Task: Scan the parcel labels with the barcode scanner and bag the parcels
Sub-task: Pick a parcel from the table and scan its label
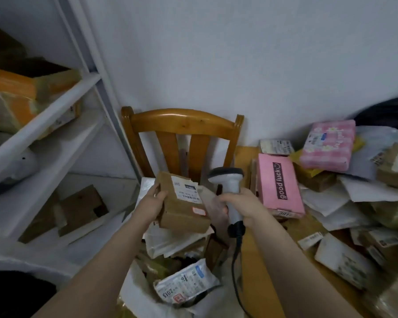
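Nearest the camera, an open white bag [133,292] holds several parcels. A white poly mailer marked "2013" [184,283] lies on top, and more white mailers are heaped just beyond it. The scanner's dark cable [236,271] drops past the bag's right side, along the edge of a wooden table [260,267]. The table carries a sprawl of mailers and boxes. A pink box printed "good luck" [279,182] sits close to the right hand, and a pink checked parcel [327,145] lies farther back. A wooden chair [182,120] stands against the wall behind the hands. White shelving [44,125] on the left bears cardboard boxes, one with orange tape [21,95].

The left hand [151,204] grips a small brown cardboard parcel [182,210] by its left side, thumb on top. It holds the parcel above the heap with its white label [186,188] facing up. The right hand [244,206] is wrapped around the handle of a grey barcode scanner [230,187]. The scanner stands upright with its head on top, just right of the parcel and not touching it.

The label's print is too blurred to read. The left hand's fingers are hidden under the parcel. A dark shape at the top right [386,111] is smeared and cut off by the frame, as are the parcels along the right edge.
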